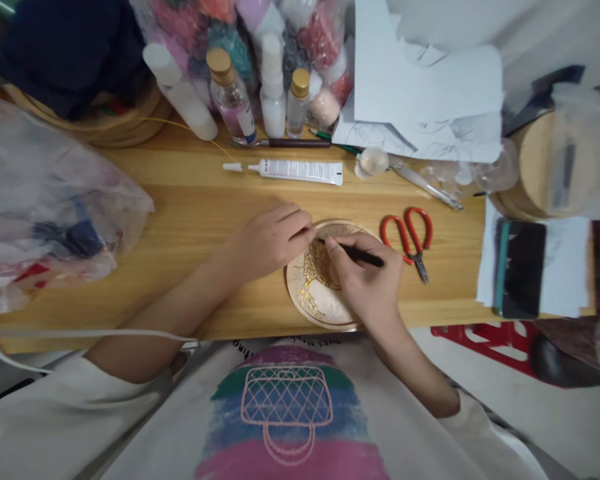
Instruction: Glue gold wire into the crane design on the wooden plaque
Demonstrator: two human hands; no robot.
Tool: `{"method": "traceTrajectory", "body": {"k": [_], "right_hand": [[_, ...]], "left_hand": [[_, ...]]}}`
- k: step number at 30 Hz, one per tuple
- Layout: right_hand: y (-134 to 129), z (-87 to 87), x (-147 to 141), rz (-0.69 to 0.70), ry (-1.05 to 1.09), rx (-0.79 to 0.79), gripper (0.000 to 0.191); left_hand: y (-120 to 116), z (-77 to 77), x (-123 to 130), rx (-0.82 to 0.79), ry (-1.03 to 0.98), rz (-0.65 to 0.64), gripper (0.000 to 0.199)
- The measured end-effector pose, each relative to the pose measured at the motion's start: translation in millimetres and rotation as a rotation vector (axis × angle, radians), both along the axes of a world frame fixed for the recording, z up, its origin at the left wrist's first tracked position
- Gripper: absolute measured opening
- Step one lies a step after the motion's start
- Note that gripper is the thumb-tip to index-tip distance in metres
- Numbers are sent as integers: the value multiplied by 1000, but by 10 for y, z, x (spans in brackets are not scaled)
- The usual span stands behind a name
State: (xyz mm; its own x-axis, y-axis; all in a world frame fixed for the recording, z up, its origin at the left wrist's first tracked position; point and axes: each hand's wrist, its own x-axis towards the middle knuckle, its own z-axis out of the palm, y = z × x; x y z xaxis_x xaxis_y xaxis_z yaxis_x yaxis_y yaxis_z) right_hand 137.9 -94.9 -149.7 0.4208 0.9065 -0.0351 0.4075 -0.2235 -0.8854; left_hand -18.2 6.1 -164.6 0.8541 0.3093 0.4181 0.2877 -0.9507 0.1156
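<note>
A round wooden disc (297,293) lies at the front of the table, with gold wire or line work in a tree-like design on its left part. My right hand (373,283) rests over the disc's right side and grips a slim black tool (360,255), apparently tweezers. Its tip points left, at the upper part of the design. At the disc's upper left edge is my left hand (277,240), fingers bent and pressed together close to that tip. Whatever they may pinch is too small to make out. Red-handled cutters (413,240) lie just right of the disc.
Behind the disc lies a white glue tube (300,171), its cap (233,167) off. Bottles (233,100) and bagged materials line the back. Papers (430,87) and a phone (523,267) are at right, a plastic bag (55,220) at left. A white cable (105,332) crosses the left front.
</note>
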Motion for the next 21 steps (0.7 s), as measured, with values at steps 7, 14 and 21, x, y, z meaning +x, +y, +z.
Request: {"method": "traceTrajectory", "body": {"k": [7,14,21], "right_hand": [[3,23,-101,-99,27,16,12],[14,3,-197,-200,62,32,11],[32,-2,-227,-249,69,34,11]], "left_hand": [[-203,232,-27,-73,272,145,34],[-396,443,80,-428,457,409,24],[-481,358,125,-658,232,486,21]]}}
